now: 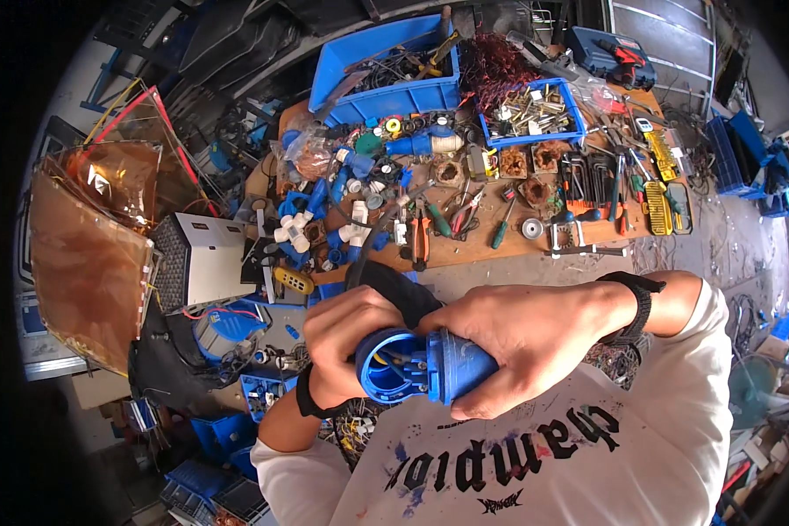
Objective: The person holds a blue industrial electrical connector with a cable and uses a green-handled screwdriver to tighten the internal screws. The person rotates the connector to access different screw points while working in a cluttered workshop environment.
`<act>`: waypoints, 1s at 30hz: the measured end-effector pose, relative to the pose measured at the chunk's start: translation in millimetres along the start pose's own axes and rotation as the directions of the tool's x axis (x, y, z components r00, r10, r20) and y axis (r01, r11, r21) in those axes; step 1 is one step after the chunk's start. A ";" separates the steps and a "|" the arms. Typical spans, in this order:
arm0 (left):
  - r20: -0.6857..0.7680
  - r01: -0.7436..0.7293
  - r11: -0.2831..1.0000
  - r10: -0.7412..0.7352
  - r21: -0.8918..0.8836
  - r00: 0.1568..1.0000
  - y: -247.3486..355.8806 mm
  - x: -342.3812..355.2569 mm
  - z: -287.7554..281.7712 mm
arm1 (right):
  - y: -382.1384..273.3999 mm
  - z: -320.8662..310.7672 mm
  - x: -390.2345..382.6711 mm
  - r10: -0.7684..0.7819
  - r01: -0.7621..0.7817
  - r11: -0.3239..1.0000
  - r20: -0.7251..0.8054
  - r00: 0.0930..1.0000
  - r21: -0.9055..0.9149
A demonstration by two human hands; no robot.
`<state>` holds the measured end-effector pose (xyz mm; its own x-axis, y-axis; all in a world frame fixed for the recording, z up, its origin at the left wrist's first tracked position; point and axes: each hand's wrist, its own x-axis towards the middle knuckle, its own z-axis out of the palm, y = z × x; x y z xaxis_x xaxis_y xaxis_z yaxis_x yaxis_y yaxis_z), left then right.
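Observation:
I hold a blue plastic connector (387, 373) with both hands in front of my chest. Its open round end faces up at me, with yellow and other wires or parts inside. My left hand (346, 326) has its fingers curled at the connector's left and upper side. My right hand (543, 337) grips the blue cylindrical section (465, 373) on the right, thumb and fingers around it. A thick black cable (373, 237) runs from over the table toward the connector, partly hidden behind my hands.
A wooden workbench (491, 250) holds pliers, screwdrivers, pipe fittings, a large blue crate (351, 105) and a smaller fastener tray (526, 131). Brown sheet panels (88, 263) and a white box (210, 250) stand at left. Blue bins (210, 438) and cable clutter lie lower left.

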<state>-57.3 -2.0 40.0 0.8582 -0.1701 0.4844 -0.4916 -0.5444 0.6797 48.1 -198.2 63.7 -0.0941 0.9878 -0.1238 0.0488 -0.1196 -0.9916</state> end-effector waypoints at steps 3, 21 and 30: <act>-0.012 0.008 1.000 -0.008 0.001 1.000 -1.5 -0.3 1.2 | 3.1 -3.2 1.1 -0.024 0.023 0.999 0.028 0.999 0.028; 0.106 0.044 0.988 -0.060 0.150 0.993 0.9 21.5 -11.9 | 28.4 -17.8 10.8 -0.064 0.063 0.997 0.029 0.998 0.036; 0.239 -0.094 0.895 -0.015 0.437 0.971 16.2 32.3 -36.0 | 8.0 -14.1 1.9 -0.059 0.049 0.996 -0.119 0.991 -0.078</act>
<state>-42.9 13.3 86.4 0.8759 -0.3536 0.3283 -0.4558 -0.8297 0.3223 62.4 -195.9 56.0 0.0225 0.9979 -0.0601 0.1215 -0.0624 -0.9906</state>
